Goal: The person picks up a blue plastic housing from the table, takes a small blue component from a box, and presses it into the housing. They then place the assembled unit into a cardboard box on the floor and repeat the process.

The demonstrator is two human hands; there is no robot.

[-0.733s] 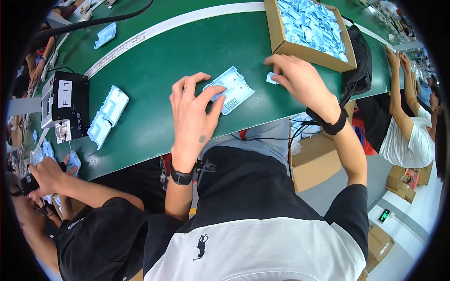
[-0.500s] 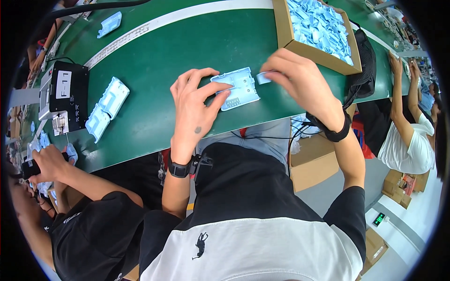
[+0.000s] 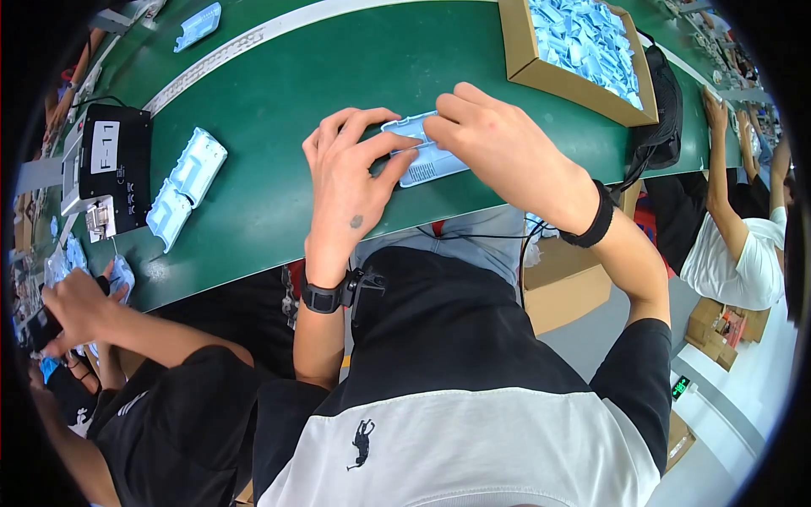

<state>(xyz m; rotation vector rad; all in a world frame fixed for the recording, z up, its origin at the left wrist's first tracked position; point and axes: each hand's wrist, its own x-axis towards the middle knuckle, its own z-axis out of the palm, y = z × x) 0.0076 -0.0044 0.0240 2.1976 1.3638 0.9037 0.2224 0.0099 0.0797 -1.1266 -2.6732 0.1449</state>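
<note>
A light-blue plastic shell (image 3: 432, 164), with slots at its lower left, lies on the green bench before me. My left hand (image 3: 351, 160) grips its left side, thumb and index finger reaching over the shell. Above the shell's right half, my right hand (image 3: 494, 139) is closed, its fingertips curled down onto it. Whatever those fingers pinch is hidden behind the hand. Farther left on the bench lie two joined light-blue shell pieces (image 3: 187, 188).
A cardboard box (image 3: 583, 91) full of small light-blue pieces stands at the back right, beside a black bag (image 3: 665, 114). A black device (image 3: 114, 169) sits at the left. Another shell (image 3: 198, 27) lies beyond the white strip. A co-worker's hand (image 3: 80, 308) is at lower left.
My right hand has moved left from beside the shell to over its right half. The small blue piece seen in its fingers is now out of sight. My left hand keeps its grip.
</note>
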